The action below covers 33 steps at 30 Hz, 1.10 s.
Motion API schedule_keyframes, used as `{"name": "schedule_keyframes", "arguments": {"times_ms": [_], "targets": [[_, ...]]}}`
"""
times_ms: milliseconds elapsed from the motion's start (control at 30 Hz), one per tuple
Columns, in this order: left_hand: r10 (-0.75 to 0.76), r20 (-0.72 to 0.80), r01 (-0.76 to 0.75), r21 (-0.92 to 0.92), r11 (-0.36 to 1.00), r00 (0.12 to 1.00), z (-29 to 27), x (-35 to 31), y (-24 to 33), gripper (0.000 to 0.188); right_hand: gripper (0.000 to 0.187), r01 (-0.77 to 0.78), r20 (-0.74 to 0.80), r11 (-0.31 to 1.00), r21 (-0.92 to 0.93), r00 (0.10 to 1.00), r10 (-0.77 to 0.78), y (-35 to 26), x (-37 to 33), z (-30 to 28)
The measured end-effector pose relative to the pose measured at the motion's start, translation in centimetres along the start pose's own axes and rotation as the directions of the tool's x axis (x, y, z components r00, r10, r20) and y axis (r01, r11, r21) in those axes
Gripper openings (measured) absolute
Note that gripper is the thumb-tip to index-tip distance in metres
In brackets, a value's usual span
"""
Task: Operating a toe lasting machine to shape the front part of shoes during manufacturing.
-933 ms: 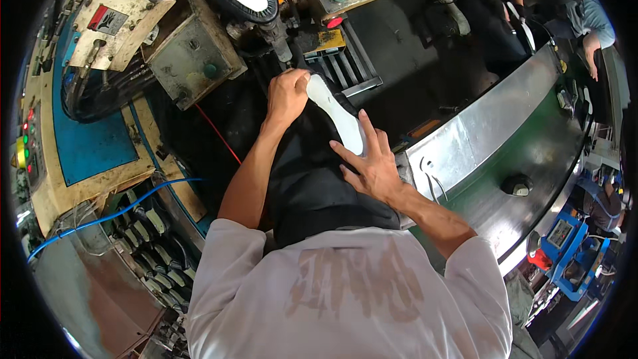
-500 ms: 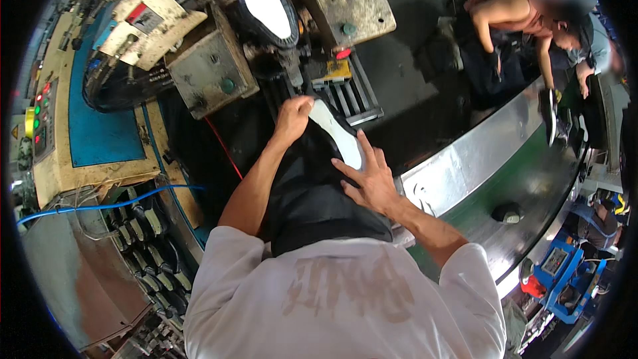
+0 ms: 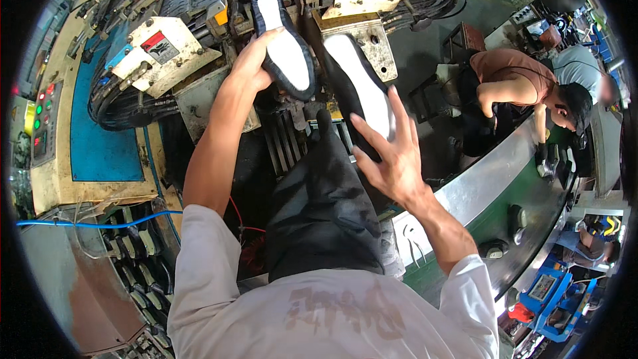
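Sole side up in the machine sits a dark shoe upper [image 3: 287,66] with a white insole board. My left hand [image 3: 256,60] is closed around its left side, with the fingers partly hidden underneath. A second black shoe upper [image 3: 362,83], also with a white bottom, slants just to the right of it. At its near end my right hand [image 3: 397,159] grips it, fingers spread along the right edge and white bottom, thumb at the left edge. That second shoe upper is held in the air, apart from the first.
Machine blocks with cream plates [image 3: 159,43] and hoses flank the shoe upper. A lit button panel [image 3: 45,119] stands at left, above a rack of dark shoe-shaped parts [image 3: 143,266]. To the right curves a metal-edged green conveyor [image 3: 458,193] carrying shoes; a co-worker [image 3: 518,80] bends over it.
My left hand has let go of the held shoe upper and reached up to the one in the machine. My right hand has carried its shoe upper up and rightward. The view has shifted.
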<state>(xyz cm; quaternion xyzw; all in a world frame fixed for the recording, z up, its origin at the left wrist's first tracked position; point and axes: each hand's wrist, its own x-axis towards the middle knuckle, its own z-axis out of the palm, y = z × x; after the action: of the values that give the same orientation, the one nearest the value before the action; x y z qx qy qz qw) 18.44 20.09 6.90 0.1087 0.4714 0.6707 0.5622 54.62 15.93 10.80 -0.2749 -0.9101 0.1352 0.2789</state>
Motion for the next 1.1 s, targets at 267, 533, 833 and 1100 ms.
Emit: {"name": "schedule_keyframes", "arguments": {"times_ms": [267, 533, 833, 1100], "targets": [[0.143, 0.266, -0.13, -0.064, 0.989, 0.953, -6.4, -18.0, -2.5, 0.091, 0.06, 0.108, -0.052, 0.993, 0.05, 0.993, -0.106, 0.0, 14.6, 7.3], [0.124, 0.026, -0.106, -0.363, 0.926, 0.992, -15.9, -30.6, -10.9, 0.097, 0.06, 0.018, 0.016, 0.998, 0.052, 1.0, -0.019, -0.1, 14.8, 13.1], [0.017, -0.17, -0.084, -0.396, 0.915, 0.985, -16.2, -37.4, -16.8, 0.085, 0.078, 0.143, -0.122, 0.986, -0.091, 0.981, -0.154, -3.6, 12.8, 16.3], [-0.127, -0.19, 0.026, -0.459, 0.888, 0.974, -15.1, -36.2, -18.4, 0.079, 0.073, 0.204, -0.153, 0.977, -0.068, 0.965, -0.212, -3.1, 13.4, 17.1]]}}
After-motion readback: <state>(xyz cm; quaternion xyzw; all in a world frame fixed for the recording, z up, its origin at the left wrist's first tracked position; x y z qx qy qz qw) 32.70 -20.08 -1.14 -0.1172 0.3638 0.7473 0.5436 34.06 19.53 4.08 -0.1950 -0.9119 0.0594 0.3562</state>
